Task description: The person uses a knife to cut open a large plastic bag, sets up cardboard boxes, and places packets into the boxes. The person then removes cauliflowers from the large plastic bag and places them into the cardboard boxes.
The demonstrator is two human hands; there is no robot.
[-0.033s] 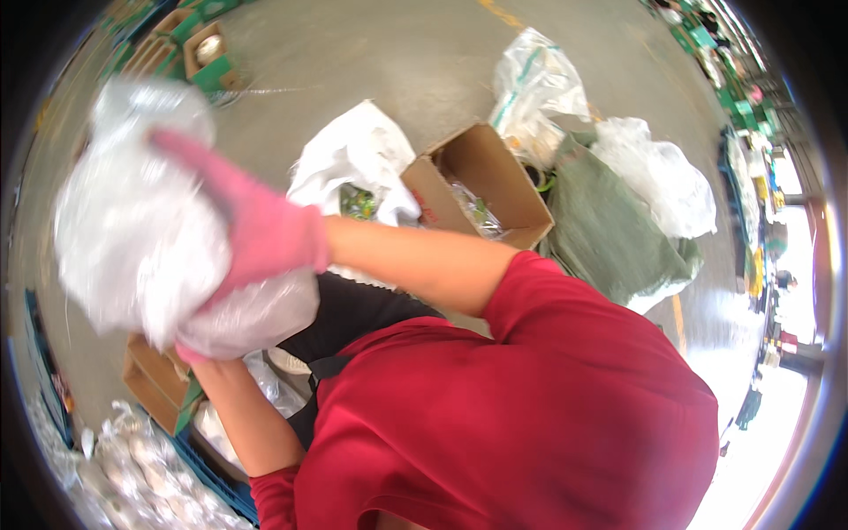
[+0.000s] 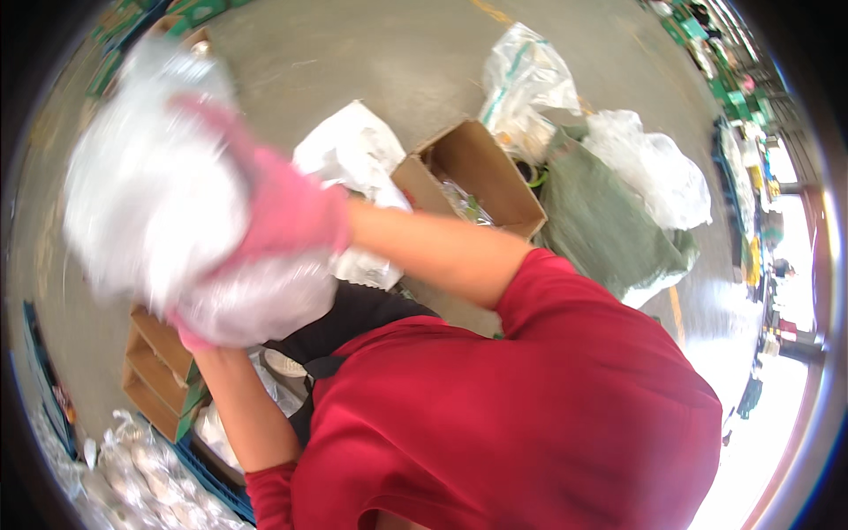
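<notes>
At the far left, a heap of clear plastic packets [image 2: 132, 477] was seen beside a blue crate [image 2: 208, 481], with stacked cardboard trays [image 2: 155, 371] just above them. A large clear plastic bag [image 2: 159, 212], blurred and bulging, was held up in the upper left of the view. The left hand [image 2: 190, 336], in a pink glove, was pressed against the underside of the bag; how far its fingers were curled could not be told, since most of the hand was hidden by the plastic. The right hand [image 2: 283, 208], also gloved in pink, was laid over the top and side of the bag, its fingers spread wide and pressed flat into the plastic rather than closed around it. Both bare forearms were joined to a red top [image 2: 530, 415], worn with a dark apron [image 2: 353, 322]. Behind the right forearm, a white plastic bag [image 2: 353, 155] was lying on the grey concrete floor [image 2: 353, 53], touching an open cardboard box [image 2: 477, 177]. Farther right, a green sack [image 2: 609, 230] was flanked by a clear bag [image 2: 526, 75] above it and a white bag [image 2: 654, 172] beside it.
</notes>
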